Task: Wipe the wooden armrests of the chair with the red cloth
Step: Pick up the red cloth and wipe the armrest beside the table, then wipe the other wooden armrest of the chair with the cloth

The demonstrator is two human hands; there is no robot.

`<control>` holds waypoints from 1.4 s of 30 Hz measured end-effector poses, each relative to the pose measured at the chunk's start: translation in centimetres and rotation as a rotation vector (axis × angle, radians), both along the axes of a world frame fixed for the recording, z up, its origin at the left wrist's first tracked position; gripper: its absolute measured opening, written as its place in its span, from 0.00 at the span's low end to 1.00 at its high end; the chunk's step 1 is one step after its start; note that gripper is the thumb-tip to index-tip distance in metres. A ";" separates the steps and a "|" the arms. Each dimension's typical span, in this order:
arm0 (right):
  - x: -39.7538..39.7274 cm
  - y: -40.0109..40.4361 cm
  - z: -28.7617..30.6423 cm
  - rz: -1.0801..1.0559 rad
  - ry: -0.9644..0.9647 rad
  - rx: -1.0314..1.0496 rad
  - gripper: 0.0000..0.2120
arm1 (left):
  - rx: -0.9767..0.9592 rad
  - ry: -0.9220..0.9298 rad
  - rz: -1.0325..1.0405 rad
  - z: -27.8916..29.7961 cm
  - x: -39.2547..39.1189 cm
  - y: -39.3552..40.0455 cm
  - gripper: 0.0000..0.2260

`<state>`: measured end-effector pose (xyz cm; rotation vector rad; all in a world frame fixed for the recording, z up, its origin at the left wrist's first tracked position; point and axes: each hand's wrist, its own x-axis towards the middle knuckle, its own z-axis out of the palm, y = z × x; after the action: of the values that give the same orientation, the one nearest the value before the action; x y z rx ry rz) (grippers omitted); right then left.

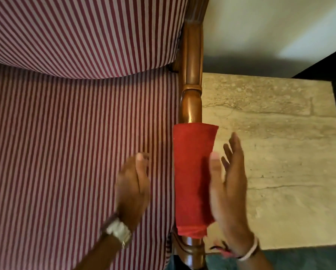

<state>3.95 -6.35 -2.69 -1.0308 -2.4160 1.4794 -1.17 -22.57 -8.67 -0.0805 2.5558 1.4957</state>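
Neither grip has hold of anything: our right hand (228, 184) is spread flat and open just beside the red cloth (192, 178), thumb close against its edge, and our left hand (133, 184) hangs loosely curled, empty, over the striped seat (75, 152). The cloth lies draped over the wooden armrest (191, 75), wrapping its nearer stretch like a sleeve. We judge the wiping of this armrest is about to begin or is between strokes; the next move calls for closing one hand around the cloth and sliding it along the rail. The cloth looks soft and napped, folded thick. The armrest is polished, rounded, turned wood with a glossy sheen, bare beyond the cloth. The upholstery is ribbed in maroon and pale stripes. To the right sits a veined, matte stone tabletop (280, 133).
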 end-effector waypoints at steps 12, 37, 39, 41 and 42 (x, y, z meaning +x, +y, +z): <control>-8.9 0.8 -1.3 -0.104 0.151 -0.115 0.15 | 0.011 -0.133 -0.180 4.8 2.8 5.2 0.27; -20.4 -34.4 5.8 0.389 0.472 -0.367 0.07 | -0.094 0.126 0.423 10.5 -5.4 -34.3 0.13; -21.4 -37.7 6.1 0.451 0.423 -0.434 0.11 | -0.168 0.168 0.474 10.9 -5.9 -38.3 0.07; -22.4 -41.0 5.9 0.505 0.376 -0.465 0.13 | -0.210 0.185 0.514 11.2 -6.4 -42.0 0.09; -22.9 -42.3 5.7 0.519 0.358 -0.458 0.14 | -0.239 0.200 0.526 11.1 -6.7 -43.5 0.11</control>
<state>-18.91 -48.64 3.02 -0.1324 -2.2202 2.2246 -7.90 -66.03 2.42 -0.7188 3.0268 1.3908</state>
